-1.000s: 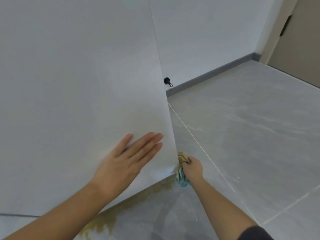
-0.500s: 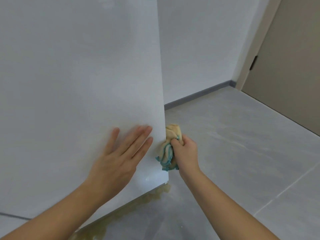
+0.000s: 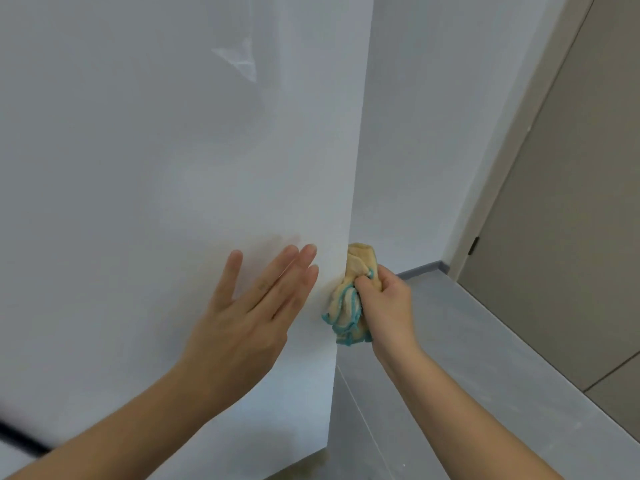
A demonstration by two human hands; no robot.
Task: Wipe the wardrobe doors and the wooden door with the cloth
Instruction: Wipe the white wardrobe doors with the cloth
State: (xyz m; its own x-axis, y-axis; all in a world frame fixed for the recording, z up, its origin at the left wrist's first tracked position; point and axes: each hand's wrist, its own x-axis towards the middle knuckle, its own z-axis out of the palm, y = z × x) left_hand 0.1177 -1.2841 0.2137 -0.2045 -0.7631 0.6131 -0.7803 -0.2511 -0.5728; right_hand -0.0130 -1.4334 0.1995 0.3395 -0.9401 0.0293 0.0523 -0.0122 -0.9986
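The cloth (image 3: 349, 296) was bunched into a soft wad, pale yellow with a teal stitched edging, and sat against the right-hand vertical edge of the white wardrobe door (image 3: 156, 168), low on the panel. Much of it was swallowed by the right hand (image 3: 385, 303), whose fingers curled tight around it in a fist, so only a rounded top fold and a ruffled lower fringe showed. Whether any fabric wrapped behind the door edge could not be told.

The left hand (image 3: 249, 313) lay flat on the door face just beside the cloth, fingers straight, one splayed off to the left and the others close together. Its thumb was not to be made out. Both bare forearms ran out of the bottom of the view.

The door was a smooth, matte white slab, cut off at the top and left. A faint shiny triangular patch (image 3: 239, 62) sat high on it, too vague to identify. A blurred dark line (image 3: 20, 441) crossed the lower left corner.

Beyond the edge stood a plain white wall (image 3: 433, 116) with a grey skirting strip (image 3: 422, 270) at its foot. To the right was the wooden door (image 3: 571, 220), flat and beige, in a pale frame (image 3: 512, 150) with a small dark hinge (image 3: 474, 245); its handle was out of view. The floor (image 3: 467, 375) was of large grey tiles with thin joints, and a yellowish smear (image 3: 301, 469) showed under the wardrobe door's bottom corner.
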